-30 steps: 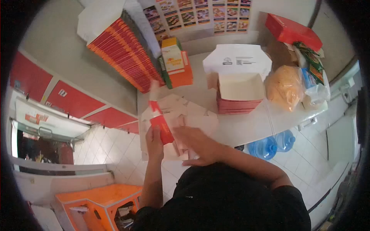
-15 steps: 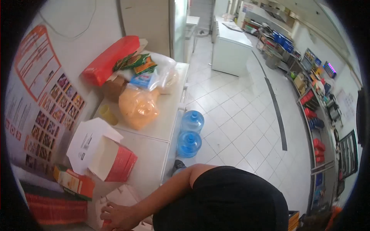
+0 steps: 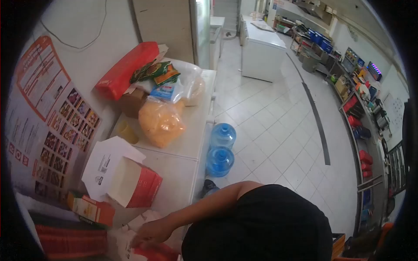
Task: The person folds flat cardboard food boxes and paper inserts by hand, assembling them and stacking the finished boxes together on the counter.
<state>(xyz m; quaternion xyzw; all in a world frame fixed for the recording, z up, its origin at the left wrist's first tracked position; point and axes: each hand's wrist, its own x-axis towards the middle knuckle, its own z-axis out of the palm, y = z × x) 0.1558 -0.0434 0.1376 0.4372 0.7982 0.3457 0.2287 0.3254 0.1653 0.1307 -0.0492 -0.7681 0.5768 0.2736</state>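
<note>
Our right hand has its fingers bent and close together over the red carton, nearer us than the open box; can't tell if it grips or only touches. Our left hand is out of view, state unknown. Pale flat cartons lie by the right hand; red stack and small box sit to the left on the near side of the open box. All on the white table. Past the open box: yellow cup, clear bag of orange stuff, green packets, red package. Posters on the wall, left. Right of the open box, on the tiled floor, two blue bottles. Farther off, white freezer, loaded shelves far right.
</note>
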